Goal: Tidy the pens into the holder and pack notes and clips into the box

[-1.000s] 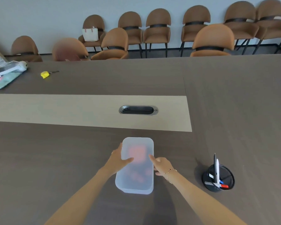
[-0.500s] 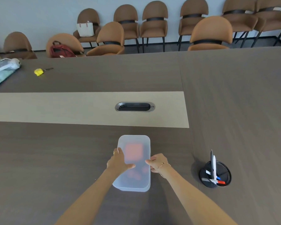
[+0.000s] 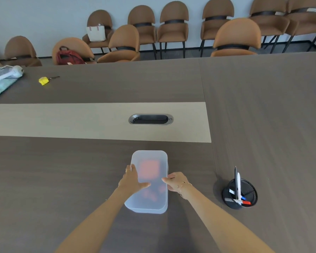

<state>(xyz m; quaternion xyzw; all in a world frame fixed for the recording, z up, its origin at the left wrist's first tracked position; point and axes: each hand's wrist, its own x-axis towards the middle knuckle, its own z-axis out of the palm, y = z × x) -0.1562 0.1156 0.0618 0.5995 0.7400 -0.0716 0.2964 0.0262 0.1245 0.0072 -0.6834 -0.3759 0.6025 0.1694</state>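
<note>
A frosted plastic box (image 3: pixel 150 157) with its lid on lies on the dark table in front of me. Through the lid an orange pad of notes and small reddish shapes show faintly. My left hand (image 3: pixel 132 178) grips the box's left edge with the thumb across the lid. My right hand (image 3: pixel 175 181) holds the right edge, fingertips on the lid. To the right stands a black mesh pen holder (image 3: pixel 244 190) with several pens (image 3: pixel 238 183) in it, some upright, some leaning.
A cable port (image 3: pixel 150 119) sits in the table's light strip beyond the box. A yellow item (image 3: pixel 43 80) and a pile of bags and papers (image 3: pixel 2 79) lie at far left. Brown chairs line the wall, one holding a red backpack (image 3: pixel 69 56).
Both hands have closed in from resting on the lid to gripping the box's two sides. The box and pen holder stay in place; my head has shifted slightly.
</note>
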